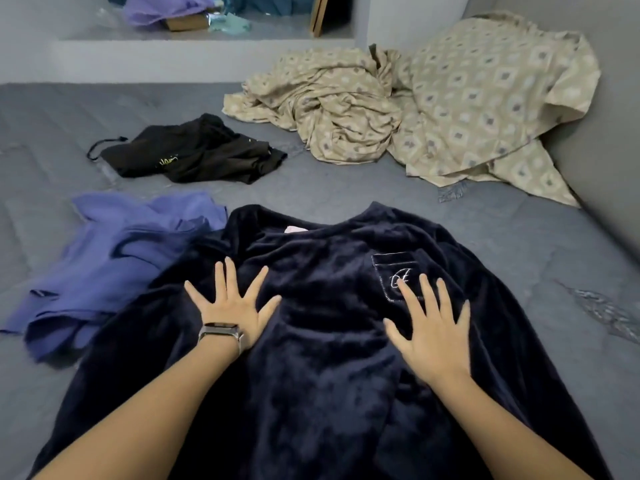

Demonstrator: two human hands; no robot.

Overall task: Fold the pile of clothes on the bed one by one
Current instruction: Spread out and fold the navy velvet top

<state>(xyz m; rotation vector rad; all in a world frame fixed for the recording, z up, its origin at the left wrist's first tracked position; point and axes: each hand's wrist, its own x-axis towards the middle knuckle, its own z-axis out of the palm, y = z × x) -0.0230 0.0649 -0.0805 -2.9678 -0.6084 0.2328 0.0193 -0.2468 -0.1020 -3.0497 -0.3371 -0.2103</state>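
A dark navy fleece top (pixel 322 341) lies spread face up on the grey bed (pixel 346 192), neck away from me, with a stitched chest pocket at the right. My left hand (pixel 232 303), with a watch on its wrist, rests flat on the top's left chest, fingers spread. Flat on the cloth just below the pocket lies my right hand (pixel 429 327), fingers apart too. Neither hand grips anything. A crumpled blue garment (pixel 114 265) sits to the left, partly under the navy sleeve. A black garment (pixel 194 152) with a drawstring lies farther back.
A rumpled beige patterned sheet (pixel 433 109) is heaped at the back right against the grey wall (pixel 609 133). A ledge behind the bed holds purple cloth (pixel 156 10) and a cardboard box (pixel 187 22).
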